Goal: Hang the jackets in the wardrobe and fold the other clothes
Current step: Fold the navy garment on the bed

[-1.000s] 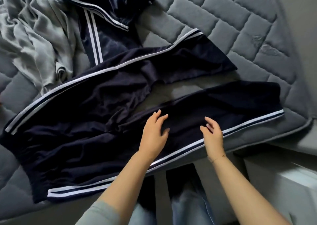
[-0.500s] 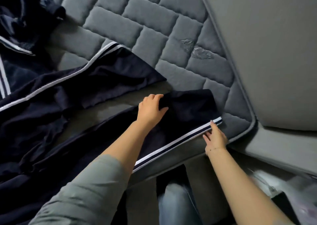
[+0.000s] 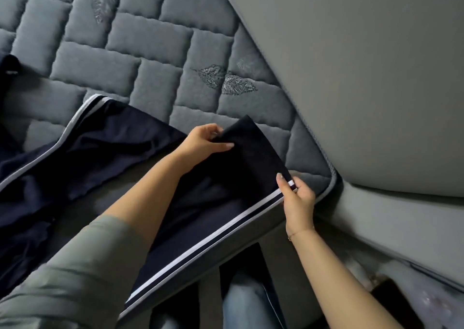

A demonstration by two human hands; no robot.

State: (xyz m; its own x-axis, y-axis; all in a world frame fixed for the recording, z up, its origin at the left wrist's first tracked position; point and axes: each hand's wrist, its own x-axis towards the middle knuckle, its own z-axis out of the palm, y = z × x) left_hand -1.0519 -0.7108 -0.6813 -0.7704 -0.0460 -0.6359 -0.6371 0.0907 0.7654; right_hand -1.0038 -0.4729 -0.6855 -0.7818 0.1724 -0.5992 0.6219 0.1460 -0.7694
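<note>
Left hand [image 3: 204,141] and right hand [image 3: 297,198] both pinch the trouser leg [image 3: 251,158] hem at centre frame (slick fabric, I'd guess), so uneven lifting could skew the fold.

Dim, soft light, perhaps from the right; edges curved, bottom corners blurred.

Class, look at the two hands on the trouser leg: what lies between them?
In the head view, only the hem end of the navy trouser leg spans between the left hand and right hand; each pinches a corner of it.
</note>
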